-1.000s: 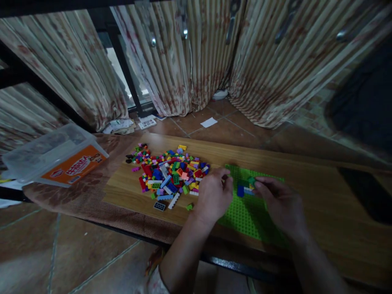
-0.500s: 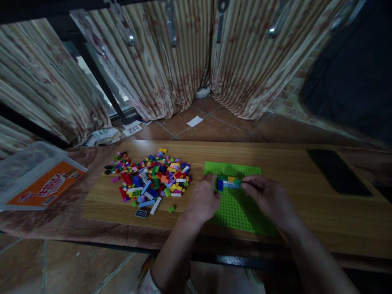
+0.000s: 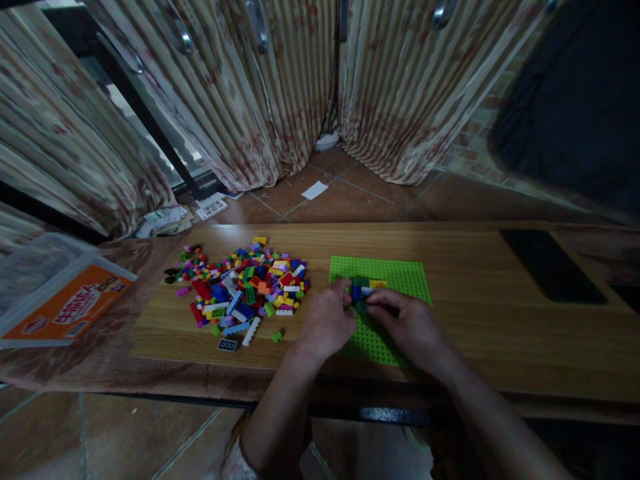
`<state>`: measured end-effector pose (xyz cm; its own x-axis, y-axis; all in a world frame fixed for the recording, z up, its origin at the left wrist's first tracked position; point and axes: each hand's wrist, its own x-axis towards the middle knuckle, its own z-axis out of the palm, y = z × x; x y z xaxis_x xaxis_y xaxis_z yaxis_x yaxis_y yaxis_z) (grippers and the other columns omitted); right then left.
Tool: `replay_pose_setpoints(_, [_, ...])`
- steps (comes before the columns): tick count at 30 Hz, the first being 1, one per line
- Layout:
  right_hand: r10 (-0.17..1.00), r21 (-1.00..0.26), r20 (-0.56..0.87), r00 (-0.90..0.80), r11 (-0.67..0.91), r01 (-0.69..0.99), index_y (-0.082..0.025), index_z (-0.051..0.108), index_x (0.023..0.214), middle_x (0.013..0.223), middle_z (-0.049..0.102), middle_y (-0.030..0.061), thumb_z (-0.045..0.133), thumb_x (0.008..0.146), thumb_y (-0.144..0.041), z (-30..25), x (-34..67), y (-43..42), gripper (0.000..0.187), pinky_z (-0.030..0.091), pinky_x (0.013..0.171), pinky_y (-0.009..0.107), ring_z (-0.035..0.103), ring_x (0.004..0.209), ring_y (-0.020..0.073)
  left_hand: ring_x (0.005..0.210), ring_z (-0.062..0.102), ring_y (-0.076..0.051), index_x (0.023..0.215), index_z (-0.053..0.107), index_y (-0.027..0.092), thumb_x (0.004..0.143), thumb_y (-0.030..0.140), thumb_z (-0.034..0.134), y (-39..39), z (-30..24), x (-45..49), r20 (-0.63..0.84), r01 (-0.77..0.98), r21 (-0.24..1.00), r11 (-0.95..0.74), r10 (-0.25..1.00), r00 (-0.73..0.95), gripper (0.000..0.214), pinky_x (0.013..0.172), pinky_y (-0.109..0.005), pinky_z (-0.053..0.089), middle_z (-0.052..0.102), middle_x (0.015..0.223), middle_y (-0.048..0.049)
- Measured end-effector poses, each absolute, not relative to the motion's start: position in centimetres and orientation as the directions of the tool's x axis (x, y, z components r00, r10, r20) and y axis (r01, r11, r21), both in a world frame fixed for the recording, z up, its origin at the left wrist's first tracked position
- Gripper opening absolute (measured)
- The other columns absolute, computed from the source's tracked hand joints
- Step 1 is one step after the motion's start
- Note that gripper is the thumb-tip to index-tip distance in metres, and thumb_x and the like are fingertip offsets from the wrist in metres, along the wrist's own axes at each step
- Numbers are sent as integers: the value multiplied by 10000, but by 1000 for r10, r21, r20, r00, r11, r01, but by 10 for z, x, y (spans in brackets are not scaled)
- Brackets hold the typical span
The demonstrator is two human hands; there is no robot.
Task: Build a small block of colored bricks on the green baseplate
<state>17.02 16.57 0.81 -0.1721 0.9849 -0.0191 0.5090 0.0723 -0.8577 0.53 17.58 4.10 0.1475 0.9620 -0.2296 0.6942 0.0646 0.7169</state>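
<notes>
A green studded baseplate (image 3: 387,343) lies on the wooden board, and a short row of toy building bricks stands on it. In that row are a blue brick (image 3: 357,292), a yellow brick (image 3: 379,284) and a whitish brick (image 3: 367,291). My left hand (image 3: 327,320) is closed, thumb and finger against the left side of the blue brick. From the right, my right hand (image 3: 413,327) pinches close to the front of the row. Its fingertips nearly meet the left hand's, and what they hold is hidden.
Left of the baseplate spreads a heap of loose coloured bricks (image 3: 245,287). Beyond it stands a clear plastic tub (image 3: 55,267) with an orange label. A dark flat panel (image 3: 553,267) lies at the right on the wooden board (image 3: 465,267). Striped curtains (image 3: 280,100) hang behind.
My right hand has moved left along the row, from its right end to near the blue brick. My left hand stays by the blue brick. The camera view has shifted slightly.
</notes>
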Motion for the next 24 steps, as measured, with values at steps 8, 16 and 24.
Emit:
replay_pose_setpoints(8, [992,-783,83,-95,124,610,-243,699,832,926,723,23,572,842,-300,6,164,164,140,469,796,335,661,853,196,849,664,-166,1172,597,185,756,70,555,176,35,5,-212,680,730,63,968,138,434,796,-255,524,707,931,-30])
replay_pose_setpoints(16, [988,-751,97,-122,153,642,-241,705,825,936,726,24,551,862,-266,9,162,164,160,464,798,321,662,853,192,825,666,-166,1116,621,177,752,76,561,176,34,3,-189,679,733,35,970,154,383,774,-256,521,714,906,-32])
replay_pose_setpoints(24, [983,-705,128,-135,186,684,-238,701,825,917,728,36,540,865,-257,7,162,165,167,477,789,341,667,836,208,839,679,-173,1128,623,165,758,80,548,177,36,5,-213,676,734,67,968,135,387,780,-257,526,733,906,-45])
